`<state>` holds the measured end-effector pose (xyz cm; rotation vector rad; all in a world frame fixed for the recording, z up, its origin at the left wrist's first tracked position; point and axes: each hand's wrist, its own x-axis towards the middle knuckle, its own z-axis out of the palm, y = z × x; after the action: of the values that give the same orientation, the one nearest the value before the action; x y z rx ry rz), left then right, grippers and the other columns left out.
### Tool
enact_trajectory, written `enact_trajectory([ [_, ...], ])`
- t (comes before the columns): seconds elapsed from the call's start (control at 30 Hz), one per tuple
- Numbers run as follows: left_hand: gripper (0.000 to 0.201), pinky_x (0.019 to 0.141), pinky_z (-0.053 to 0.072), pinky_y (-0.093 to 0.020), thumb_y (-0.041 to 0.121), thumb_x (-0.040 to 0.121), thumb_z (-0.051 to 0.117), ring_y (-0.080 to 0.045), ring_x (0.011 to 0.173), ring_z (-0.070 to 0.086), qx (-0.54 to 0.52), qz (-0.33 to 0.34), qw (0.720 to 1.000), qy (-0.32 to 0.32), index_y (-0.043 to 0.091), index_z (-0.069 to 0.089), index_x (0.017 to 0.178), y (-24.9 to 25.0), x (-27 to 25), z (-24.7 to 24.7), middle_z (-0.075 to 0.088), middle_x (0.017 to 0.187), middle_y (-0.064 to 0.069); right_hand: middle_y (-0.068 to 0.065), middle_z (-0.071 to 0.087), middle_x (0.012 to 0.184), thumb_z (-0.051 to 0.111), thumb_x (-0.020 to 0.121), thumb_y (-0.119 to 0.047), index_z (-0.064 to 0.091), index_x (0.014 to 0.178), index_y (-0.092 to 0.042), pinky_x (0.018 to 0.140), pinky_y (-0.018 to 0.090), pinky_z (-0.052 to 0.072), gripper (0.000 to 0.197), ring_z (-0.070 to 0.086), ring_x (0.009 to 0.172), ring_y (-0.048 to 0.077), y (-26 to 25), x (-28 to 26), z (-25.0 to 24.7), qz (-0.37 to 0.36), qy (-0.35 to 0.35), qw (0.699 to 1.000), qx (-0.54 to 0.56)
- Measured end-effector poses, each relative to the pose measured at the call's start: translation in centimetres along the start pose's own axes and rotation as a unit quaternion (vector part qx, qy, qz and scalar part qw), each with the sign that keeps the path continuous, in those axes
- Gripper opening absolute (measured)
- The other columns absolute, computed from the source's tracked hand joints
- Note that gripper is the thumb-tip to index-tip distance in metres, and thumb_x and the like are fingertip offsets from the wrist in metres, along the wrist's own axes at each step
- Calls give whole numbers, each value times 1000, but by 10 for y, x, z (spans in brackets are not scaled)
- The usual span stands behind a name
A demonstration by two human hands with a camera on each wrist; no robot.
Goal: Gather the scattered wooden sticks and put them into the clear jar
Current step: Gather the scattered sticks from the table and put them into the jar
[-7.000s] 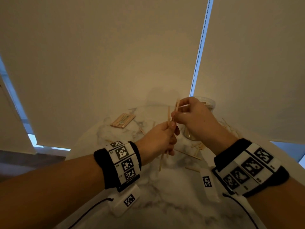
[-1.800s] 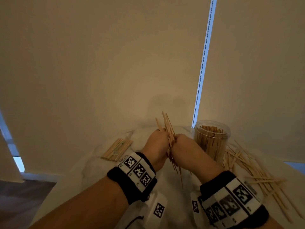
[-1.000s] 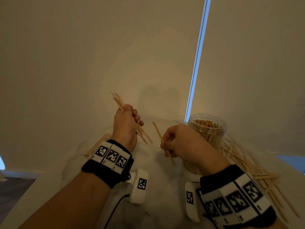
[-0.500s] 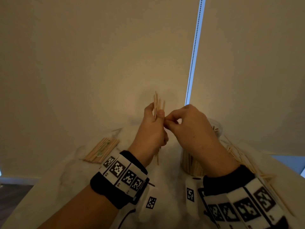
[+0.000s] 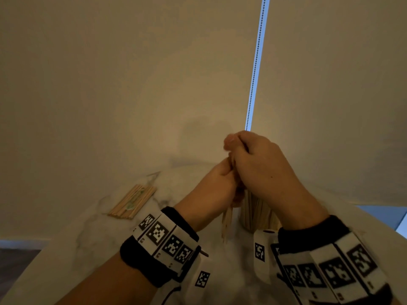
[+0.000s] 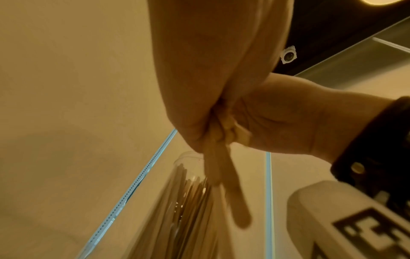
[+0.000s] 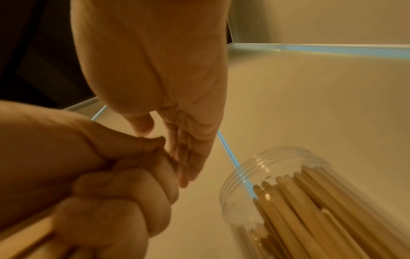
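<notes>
While my left hand (image 5: 217,186) grips a small bundle of wooden sticks (image 5: 226,219) upright in its curled fingers, my right hand (image 5: 259,166) sits against it from the right, fingers bent over the top of the bundle — whether it is pinching a stick or only steadying the ends, I cannot tell, since the right wrist view shows its fingers fairly straight and the head view shows them curled. The bundle's lower ends hang out below my left fist, just left of the clear jar (image 7: 288,201), and nothing in my hands has gone in yet.

I judge the job well along but not finished. The jar stands upright on the surface, mostly hidden behind my right wrist in the head view, and the right wrist view shows it already packed with sticks standing on end, reaching near the threaded rim. Still to go in are the bundle I hold and a neat flat batch of sticks (image 5: 133,202) lying on the surface far left, well apart from the jar. Any loose ones to the right of the jar are hidden by my arm.

Pale marbled stone makes up the surface (image 5: 88,243), rounded at its far edge. Behind it hang two cream roller blinds (image 5: 132,73) with a bead chain (image 5: 255,69) in the bright gap between them — the room is dim and warm-lit.
</notes>
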<state>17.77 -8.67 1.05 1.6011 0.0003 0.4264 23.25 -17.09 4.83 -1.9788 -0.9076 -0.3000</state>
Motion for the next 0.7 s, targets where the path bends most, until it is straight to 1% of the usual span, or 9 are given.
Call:
enact_trajectory([
  [0.07, 36, 53, 37, -29, 32, 109, 36, -13, 54, 40, -51, -3, 996, 78, 4, 54, 124, 0, 7, -8, 45, 69, -5, -20, 61, 102, 38, 99, -58, 46, 139, -30, 77, 23, 41, 49, 57, 90, 3, -1, -1, 2, 35, -14, 999, 18],
  [0.1, 39, 57, 41, -31, 37, 109, 37, -14, 55, 43, -91, 4, 987, 129, 3, 52, 119, 0, 12, -14, 47, 70, -5, -19, 61, 99, 37, 96, -64, 39, 144, -29, 77, 23, 42, 59, 57, 88, 3, -2, -3, 3, 54, -39, 998, 10],
  [0.17, 28, 60, 45, -34, 34, 109, 38, -14, 55, 46, -192, 34, 955, 222, 8, 46, 105, 1, 19, -29, 47, 68, -3, -7, 69, 103, 40, 88, -75, 36, 143, -27, 83, 31, 50, 73, 65, 93, 10, 1, -6, 5, 88, -131, 987, -35],
  [0.23, 19, 59, 48, -30, 29, 110, 37, -14, 55, 49, -270, 63, 925, 260, 13, 43, 103, 5, 21, -38, 48, 67, -2, -1, 72, 99, 56, 87, -64, 37, 139, -26, 77, 30, 55, 67, 70, 84, 11, 0, -10, 8, 109, -231, 966, -38],
  [0.33, 20, 66, 55, -33, 28, 110, 34, -18, 62, 62, -285, 93, 919, 257, 12, 45, 111, 9, 17, -35, 63, 75, -7, -7, 64, 88, 63, 92, -36, 47, 125, -25, 58, 21, 42, 38, 60, 72, 5, -1, -11, 16, 67, -239, 968, -48],
  [0.4, 25, 68, 58, -35, 29, 111, 31, -22, 72, 69, -262, 97, 932, 231, 9, 44, 117, 9, 14, -28, 73, 88, -13, -10, 59, 79, 54, 97, -35, 54, 107, -28, 53, 21, 35, 11, 55, 67, 4, -2, -10, 22, 27, -188, 980, -55],
  [0.47, 29, 70, 60, -35, 30, 111, 29, -24, 82, 72, -235, 89, 948, 196, 8, 44, 120, 7, 13, -24, 76, 100, -16, -9, 58, 72, 44, 102, -42, 52, 88, -32, 53, 24, 35, 19, 55, 63, 6, -3, -9, 24, 1, -180, 982, -50],
  [0.6, 22, 79, 56, -39, 29, 110, 32, -25, 87, 73, -211, 57, 964, 152, 12, 47, 114, 7, 15, -28, 76, 103, -17, -6, 55, 69, 30, 106, -43, 48, 83, -29, 57, 26, 38, 33, 53, 61, 7, -1, -10, 24, -30, -212, 976, -51],
  [0.7, 12, 81, 57, -39, 23, 107, 44, -24, 80, 72, -258, 54, 949, 171, 12, 47, 111, 13, 19, -42, 76, 100, -16, -7, 51, 66, 31, 105, -47, 46, 79, -26, 55, 24, 36, 36, 47, 58, 6, -1, -10, 18, -39, -230, 969, -87],
])
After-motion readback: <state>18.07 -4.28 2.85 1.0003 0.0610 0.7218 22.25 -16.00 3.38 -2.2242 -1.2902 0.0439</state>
